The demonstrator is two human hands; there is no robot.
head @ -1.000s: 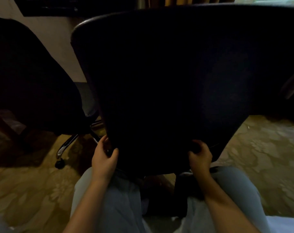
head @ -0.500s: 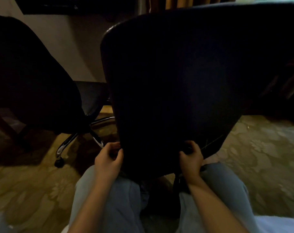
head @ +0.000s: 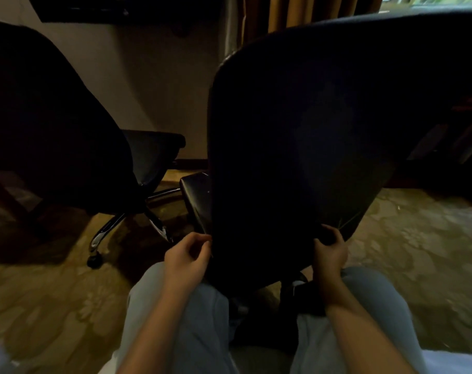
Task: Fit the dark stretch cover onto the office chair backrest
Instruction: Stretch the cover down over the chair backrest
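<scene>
The cover's (head: 297, 157) lower left corner was pinched by the left hand (head: 187, 256), its right corner gripped by the right hand (head: 330, 253).

A second office chair (head: 54, 125) stands to the left, its dark backrest filling that side of the view and its seat (head: 151, 152) reaching toward the middle. Beneath it, chrome base legs (head: 108, 228) spread over the floor, and 1 black caster (head: 94, 260) rests on the carpet (head: 40, 306), which is olive-gold with a pale floral pattern. Behind the chair rises a pale wall (head: 153, 76) with a dark skirting board (head: 191, 163) along its foot. A dark object (head: 94, 9) is mounted high on the wall; what it is cannot be told. Ochre curtains (head: 297, 12) hang at the top, beside a window (head: 431, 1) showing greenery.
</scene>
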